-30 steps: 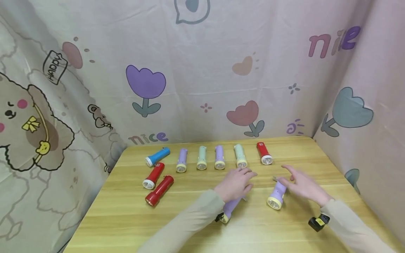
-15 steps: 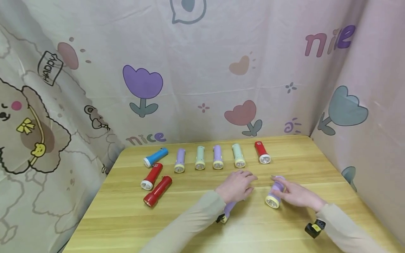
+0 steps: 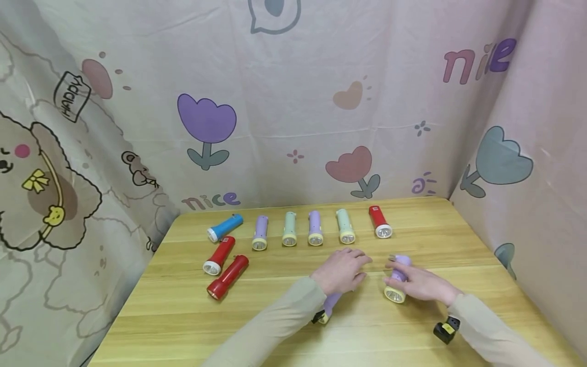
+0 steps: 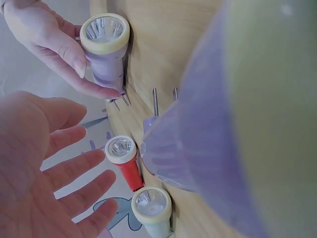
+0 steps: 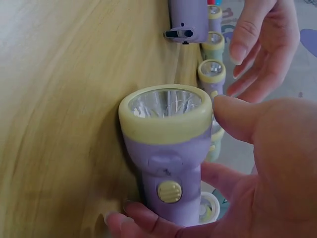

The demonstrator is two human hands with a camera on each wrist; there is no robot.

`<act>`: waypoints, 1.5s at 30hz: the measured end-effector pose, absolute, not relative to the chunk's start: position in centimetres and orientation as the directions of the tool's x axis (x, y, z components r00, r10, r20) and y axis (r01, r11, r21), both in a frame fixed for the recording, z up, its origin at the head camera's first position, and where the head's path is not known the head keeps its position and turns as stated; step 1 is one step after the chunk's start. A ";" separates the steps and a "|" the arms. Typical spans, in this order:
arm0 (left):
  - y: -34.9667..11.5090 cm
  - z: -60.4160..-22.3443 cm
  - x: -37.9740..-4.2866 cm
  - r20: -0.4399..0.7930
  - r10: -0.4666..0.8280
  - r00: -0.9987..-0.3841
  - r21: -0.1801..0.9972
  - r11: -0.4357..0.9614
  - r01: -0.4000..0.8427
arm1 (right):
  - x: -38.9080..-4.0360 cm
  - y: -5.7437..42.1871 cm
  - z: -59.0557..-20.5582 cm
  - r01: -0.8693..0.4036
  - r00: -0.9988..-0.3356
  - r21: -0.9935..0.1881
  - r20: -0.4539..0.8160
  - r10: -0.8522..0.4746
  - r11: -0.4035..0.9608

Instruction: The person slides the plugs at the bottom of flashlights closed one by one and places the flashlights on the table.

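Observation:
My left hand (image 3: 341, 270) hovers over a purple flashlight (image 3: 331, 304) with a cream head, hiding its tail in the head view. In the left wrist view its fingers are spread, apart from that flashlight (image 4: 173, 139), whose tail has metal prongs sticking out. To the right, my right hand (image 3: 424, 284) holds a second purple flashlight (image 3: 397, 276). Thumb and fingers lie around its body, a fingertip right at its tail prongs in the left wrist view. The lens and cream slide switch of this flashlight (image 5: 173, 144) face the right wrist camera.
At the back of the wooden table (image 3: 275, 336) a row holds a blue flashlight (image 3: 225, 227), purple ones, mint green ones (image 3: 290, 229) and a red one (image 3: 379, 222). Two more red flashlights (image 3: 228, 277) lie at the left. A printed curtain (image 3: 284, 102) hangs behind.
My right hand has moved left and onto the second purple flashlight, covering more of its body. That flashlight has turned slightly. My left hand has stayed nearly still.

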State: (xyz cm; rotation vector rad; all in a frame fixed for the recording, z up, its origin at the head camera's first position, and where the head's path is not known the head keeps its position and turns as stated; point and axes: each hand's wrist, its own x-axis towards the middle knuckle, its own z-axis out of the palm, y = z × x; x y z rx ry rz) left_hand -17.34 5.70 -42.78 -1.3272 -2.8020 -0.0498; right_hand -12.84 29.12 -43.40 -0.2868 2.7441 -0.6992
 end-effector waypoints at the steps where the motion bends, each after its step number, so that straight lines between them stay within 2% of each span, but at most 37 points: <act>1: 5.7 -42.7 -17.3 0.049 0.772 -0.633 0.013 0.633 0.774 | -12.9 29.0 -43.4 -0.114 -0.935 -0.491 -0.240 -0.260 0.863; 10: 4.8 -42.7 -17.6 0.051 0.759 -0.649 0.050 0.647 0.761 | -13.4 27.6 -43.5 -0.172 -0.925 -0.489 -0.217 -0.311 0.855; 15: 3.9 -42.8 -17.8 0.060 0.759 -0.648 0.056 0.646 0.761 | -13.5 26.9 -43.7 -0.238 -0.921 -0.490 -0.161 -0.355 0.839; 22: 2.3 -42.6 -18.2 0.057 0.725 -0.687 0.150 0.674 0.724 | -13.3 26.5 -44.6 -0.208 -0.944 -0.532 -0.112 -0.312 0.821; 29: 1.0 -42.6 -18.4 0.055 0.680 -0.731 0.219 0.706 0.673 | -13.6 26.5 -45.9 -0.248 -0.956 -0.580 0.016 -0.293 0.776; 36: 0.3 -42.4 -18.6 0.067 0.643 -0.763 0.301 0.716 0.630 | -14.1 26.2 -46.5 -0.225 -0.950 -0.790 0.046 -0.310 0.571; 40: 0.0 -42.2 -18.8 0.078 0.621 -0.780 0.366 0.710 0.602 | -14.2 25.9 -46.5 -0.118 -0.947 -0.909 -0.018 -0.321 0.400; 45: -0.2 -42.1 -19.1 0.104 0.611 -0.785 0.389 0.701 0.598 | -14.2 25.7 -46.0 0.018 -0.919 -0.987 -0.078 -0.387 0.158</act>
